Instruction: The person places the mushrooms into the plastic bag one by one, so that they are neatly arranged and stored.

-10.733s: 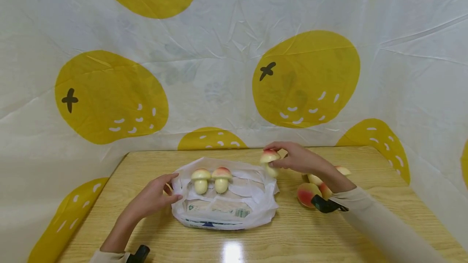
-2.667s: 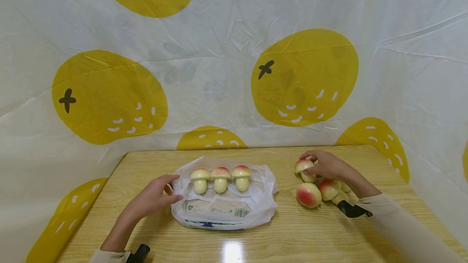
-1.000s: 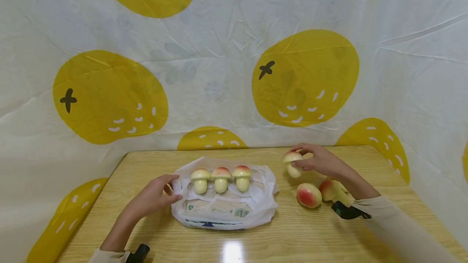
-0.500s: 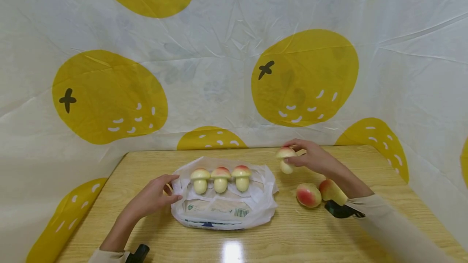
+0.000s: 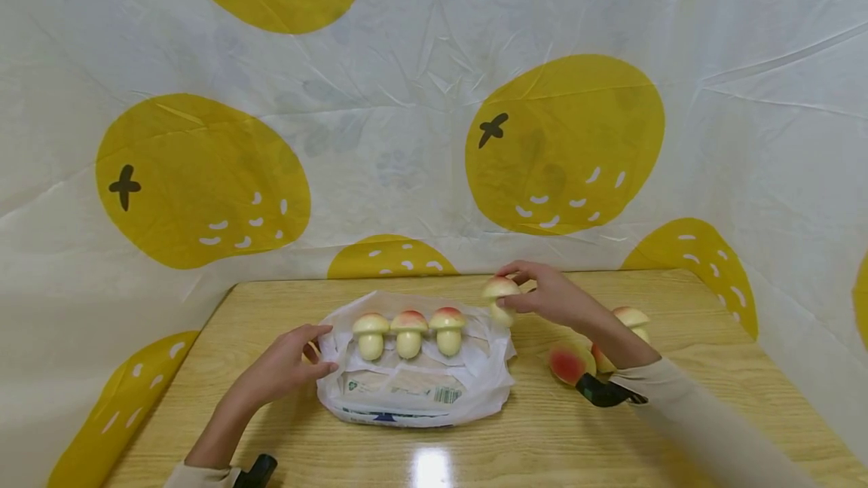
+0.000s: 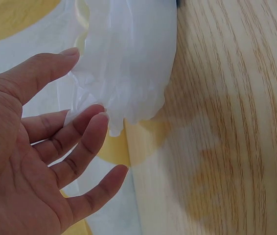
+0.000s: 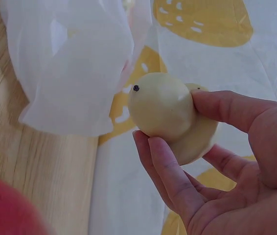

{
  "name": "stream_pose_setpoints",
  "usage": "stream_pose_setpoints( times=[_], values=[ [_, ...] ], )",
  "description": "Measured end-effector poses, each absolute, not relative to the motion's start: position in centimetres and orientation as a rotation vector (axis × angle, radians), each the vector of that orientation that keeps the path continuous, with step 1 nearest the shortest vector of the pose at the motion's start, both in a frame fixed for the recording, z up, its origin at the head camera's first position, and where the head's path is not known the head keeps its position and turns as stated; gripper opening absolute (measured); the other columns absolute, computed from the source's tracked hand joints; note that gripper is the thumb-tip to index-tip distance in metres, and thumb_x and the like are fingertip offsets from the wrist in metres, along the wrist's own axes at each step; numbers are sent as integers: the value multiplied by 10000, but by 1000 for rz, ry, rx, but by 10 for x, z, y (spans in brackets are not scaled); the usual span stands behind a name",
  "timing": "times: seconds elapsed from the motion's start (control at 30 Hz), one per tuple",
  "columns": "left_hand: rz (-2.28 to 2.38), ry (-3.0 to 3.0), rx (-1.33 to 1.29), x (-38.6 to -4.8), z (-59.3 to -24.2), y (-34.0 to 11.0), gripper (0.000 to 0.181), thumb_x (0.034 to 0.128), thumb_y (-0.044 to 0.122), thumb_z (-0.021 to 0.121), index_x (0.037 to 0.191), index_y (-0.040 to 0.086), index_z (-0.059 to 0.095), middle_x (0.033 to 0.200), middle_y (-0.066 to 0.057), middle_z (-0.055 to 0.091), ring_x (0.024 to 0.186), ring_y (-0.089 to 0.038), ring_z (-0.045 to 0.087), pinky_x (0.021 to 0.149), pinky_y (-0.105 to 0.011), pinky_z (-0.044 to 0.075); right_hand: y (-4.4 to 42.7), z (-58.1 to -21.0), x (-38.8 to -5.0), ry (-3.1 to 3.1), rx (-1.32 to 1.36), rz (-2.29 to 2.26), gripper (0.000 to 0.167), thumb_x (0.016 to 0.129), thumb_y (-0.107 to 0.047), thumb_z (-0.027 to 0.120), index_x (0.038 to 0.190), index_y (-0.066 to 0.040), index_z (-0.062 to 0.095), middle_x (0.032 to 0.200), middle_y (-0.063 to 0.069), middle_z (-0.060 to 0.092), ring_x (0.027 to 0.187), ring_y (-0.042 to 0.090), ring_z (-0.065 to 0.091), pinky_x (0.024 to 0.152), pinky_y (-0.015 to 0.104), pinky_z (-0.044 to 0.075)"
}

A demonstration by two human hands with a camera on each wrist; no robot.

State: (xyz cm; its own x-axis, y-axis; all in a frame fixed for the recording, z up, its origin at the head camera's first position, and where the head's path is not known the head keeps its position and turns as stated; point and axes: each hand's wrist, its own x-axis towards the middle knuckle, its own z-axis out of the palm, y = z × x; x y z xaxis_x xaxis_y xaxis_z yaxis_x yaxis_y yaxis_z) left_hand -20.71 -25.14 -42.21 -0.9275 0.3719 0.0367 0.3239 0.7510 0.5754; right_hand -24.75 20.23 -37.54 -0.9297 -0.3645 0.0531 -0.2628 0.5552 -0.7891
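Note:
My right hand holds a toy mushroom by its cap between thumb and fingers, at the right rim of a white plastic bag. Its rounded pale stem shows in the right wrist view, a dark dot at the end. Inside the bag three toy mushrooms with reddish caps stand in a row: a left one, a middle one and a right one. At the bag's left rim, my left hand touches the plastic with spread, loosely bent fingers; the index fingertip is behind the film in the left wrist view.
Right of the bag, partly behind my right forearm, lie more toy mushrooms: one with its red cap facing me, and a pale one farther back. A fruit-print cloth hangs behind the wooden table.
Over the last second, my right hand has carried the mushroom left from near the pile to the bag's right rim. A third mushroom has joined two in the bag since the oldest frame.

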Motion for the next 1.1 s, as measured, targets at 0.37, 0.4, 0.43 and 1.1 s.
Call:
stream_pose_setpoints(
  times=[0.37,0.4,0.43,1.1],
  values=[
    [919,2866,565,-207,-422,-253,691,868,273,822,1394,-80,545,978,-8,632,861,-147,591,671,-250,498,171,-383,-241,2594,-546,-1357,419,882,-245,794,1248,-118,634,1152,172,633,861,207,677,743,341,548],
    [919,2865,565,-207,-422,-253,692,869,274,821,1394,-80,544,977,-8,631,861,-148,590,670,-249,498,169,-385,-241,2601,-546,-1344,422,879,-243,793,1248,-118,630,1141,164,637,849,203,677,738,340,549],
    [920,2864,565,-207,-422,-253,693,869,276,821,1395,-81,543,976,-9,631,861,-149,591,667,-249,498,168,-387,-241,2615,-541,-1324,414,879,-242,790,1243,-127,630,1131,151,641,857,204,671,735,340,546],
    [939,2856,554,-204,-418,-251,688,867,254,825,1394,-87,541,981,-32,637,863,-170,589,656,-252,493,164,-405,-246,2766,-511,-1075,406,873,-191,774,1224,-86,598,1042,108,658,817,202,592,639,322,489]
  ],
)
